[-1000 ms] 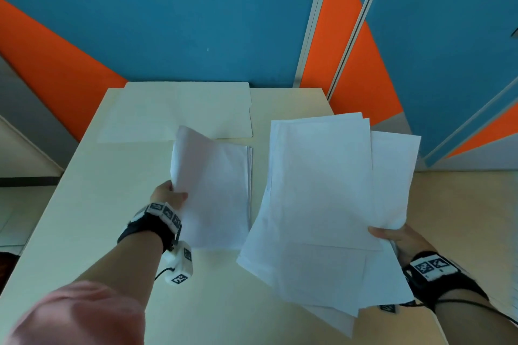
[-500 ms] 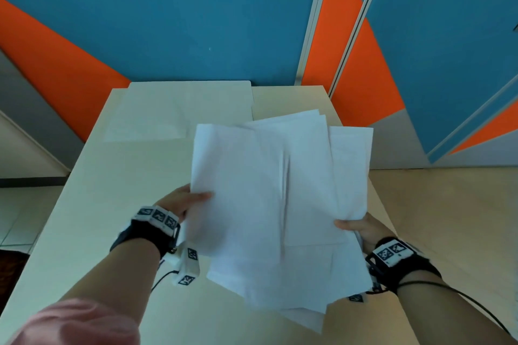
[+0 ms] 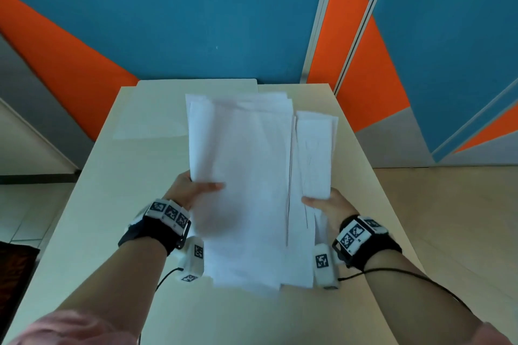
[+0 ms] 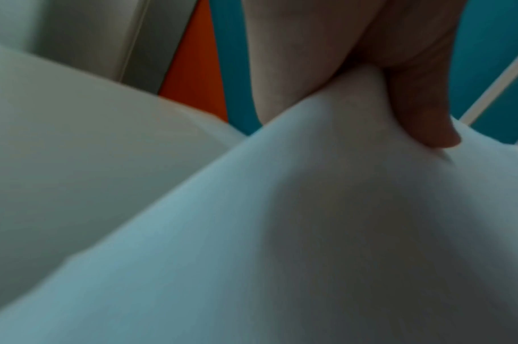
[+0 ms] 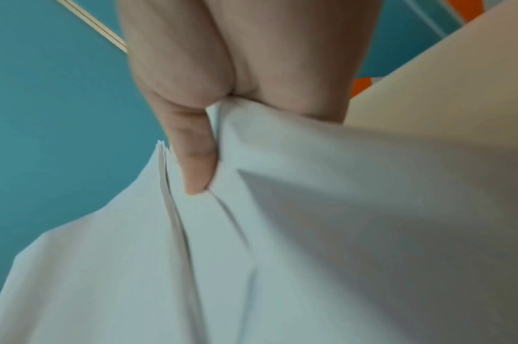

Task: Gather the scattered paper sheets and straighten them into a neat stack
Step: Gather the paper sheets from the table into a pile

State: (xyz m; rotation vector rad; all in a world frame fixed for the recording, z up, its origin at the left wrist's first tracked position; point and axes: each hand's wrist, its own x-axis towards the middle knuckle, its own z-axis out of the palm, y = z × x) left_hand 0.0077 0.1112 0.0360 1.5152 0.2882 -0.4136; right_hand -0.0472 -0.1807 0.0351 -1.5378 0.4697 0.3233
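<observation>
Here, paper sheets between both grips, left hand and right hand pinching opposite edges

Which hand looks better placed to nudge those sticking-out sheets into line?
Probably the right hand: the offset sheets jut out on its side, under its thumb. The left hand grips the main bundle, steadying it.

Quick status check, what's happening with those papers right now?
Left hand and right hand both grip the paper sheets, lifted over the table. Edges uneven. Nothing in the way.
</observation>
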